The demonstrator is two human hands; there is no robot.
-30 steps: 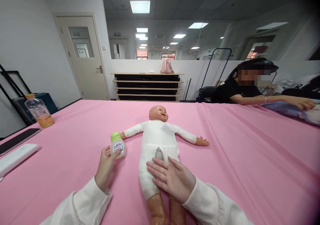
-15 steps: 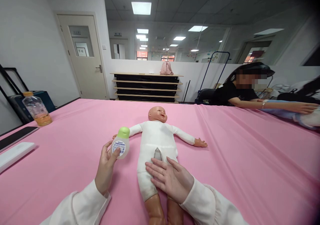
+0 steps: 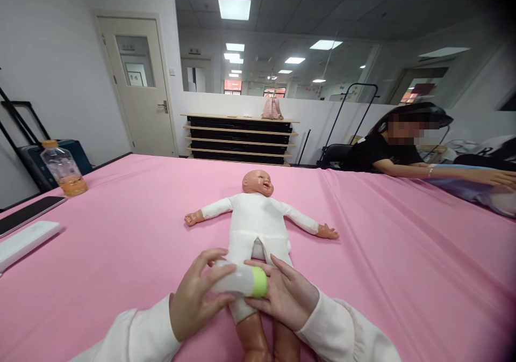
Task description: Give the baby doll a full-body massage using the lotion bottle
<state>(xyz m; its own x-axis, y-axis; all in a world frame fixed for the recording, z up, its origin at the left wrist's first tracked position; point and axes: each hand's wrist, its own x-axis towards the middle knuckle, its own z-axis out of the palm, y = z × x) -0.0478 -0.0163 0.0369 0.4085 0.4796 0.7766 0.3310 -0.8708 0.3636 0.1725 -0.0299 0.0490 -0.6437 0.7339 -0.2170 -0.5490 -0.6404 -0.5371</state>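
Observation:
A translucent bottle (image 3: 235, 279) with a light green cap lies tipped sideways, its cap pointing right. My left hand (image 3: 199, 289) grips it around the body. The cap is over the fingers of my right hand (image 3: 288, 292), which is palm up with its fingers stretched out. Whether cap and palm touch I cannot tell. Beneath both hands, a baby doll (image 3: 259, 217) in a white cloth suit lies on its back with arms spread; its thighs are partly hidden by my hands and the bottle.
A pink cloth (image 3: 141, 233) covers the table. At the left are a drink bottle (image 3: 66, 171), a dark phone (image 3: 30, 215) and a white slab-shaped object (image 3: 28, 244). A person (image 3: 397, 142) sits at the far right, arms stretched over light blue cloth.
My left hand has moved right and down, tipping the bottle from upright to sideways, over my right hand. The doll's hand at the left has come into view. The view has shifted slightly.

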